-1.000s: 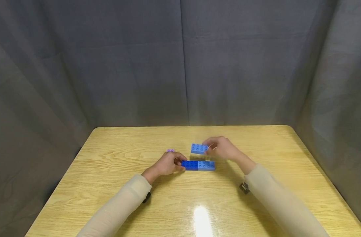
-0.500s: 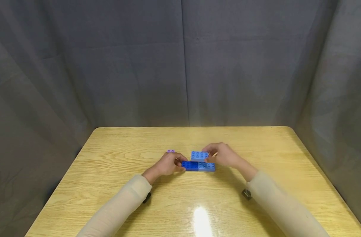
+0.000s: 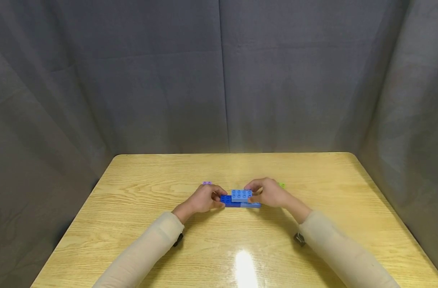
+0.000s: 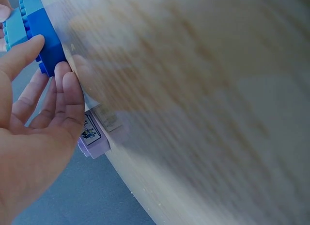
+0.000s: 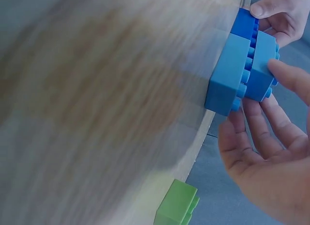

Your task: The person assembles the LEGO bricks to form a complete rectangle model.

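A dark blue toy building brick (image 3: pixel 225 199) and a light blue brick (image 5: pixel 226 74) lie end to end on the table. My left hand (image 3: pixel 203 199) holds the dark blue brick at its left end, thumb on the near side and fingers on the far side. Above the joint between the two is another light blue brick (image 3: pixel 241 196), its right end pinched by my right hand (image 3: pixel 269 193). It overlaps both lower bricks. In the right wrist view, studs show between it and the lower light blue brick, so the two are not pressed flush.
A purple brick (image 4: pixel 94 135) with a printed label stands behind my left hand. Beyond my right hand is a lime green brick (image 5: pixel 177 203), mostly hidden in the head view. Grey curtains (image 3: pixel 168 80) surround the wooden table (image 3: pixel 150 168) at the back and sides.
My right hand has lowered the upper light blue brick onto the row, over the joint. The green brick has come into view behind that hand. My left hand has stayed put.
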A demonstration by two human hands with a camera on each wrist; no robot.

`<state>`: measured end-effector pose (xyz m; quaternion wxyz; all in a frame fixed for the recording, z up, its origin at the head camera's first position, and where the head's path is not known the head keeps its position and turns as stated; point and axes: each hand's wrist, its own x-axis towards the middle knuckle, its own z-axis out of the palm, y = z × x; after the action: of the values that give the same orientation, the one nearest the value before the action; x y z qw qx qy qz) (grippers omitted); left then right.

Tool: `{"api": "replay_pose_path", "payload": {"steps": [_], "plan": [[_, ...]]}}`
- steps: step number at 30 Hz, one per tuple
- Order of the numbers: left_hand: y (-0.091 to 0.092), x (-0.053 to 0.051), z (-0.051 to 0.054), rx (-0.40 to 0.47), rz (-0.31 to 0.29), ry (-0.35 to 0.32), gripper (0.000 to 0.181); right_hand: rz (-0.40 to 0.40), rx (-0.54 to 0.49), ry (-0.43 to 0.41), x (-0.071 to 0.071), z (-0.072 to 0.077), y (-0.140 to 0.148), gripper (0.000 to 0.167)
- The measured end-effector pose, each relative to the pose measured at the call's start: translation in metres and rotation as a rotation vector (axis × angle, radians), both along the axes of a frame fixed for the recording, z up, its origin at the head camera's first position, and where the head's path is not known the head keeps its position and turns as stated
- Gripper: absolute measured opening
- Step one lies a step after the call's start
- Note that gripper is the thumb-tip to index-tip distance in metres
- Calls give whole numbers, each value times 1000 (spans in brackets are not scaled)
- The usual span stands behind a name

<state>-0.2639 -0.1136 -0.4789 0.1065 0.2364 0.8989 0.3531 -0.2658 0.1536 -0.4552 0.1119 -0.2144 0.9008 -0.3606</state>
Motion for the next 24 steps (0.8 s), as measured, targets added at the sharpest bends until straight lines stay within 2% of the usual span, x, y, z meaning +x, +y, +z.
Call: {"api": "replay_pose_path", "payload": {"steps": [11,24], "plan": [[2,1,1,12,16,-22,29,49,-18,11,2,-3,-1,27],[1,0,5,23,-11,35,32,52,-3,20,1,-6,0,30]]}}
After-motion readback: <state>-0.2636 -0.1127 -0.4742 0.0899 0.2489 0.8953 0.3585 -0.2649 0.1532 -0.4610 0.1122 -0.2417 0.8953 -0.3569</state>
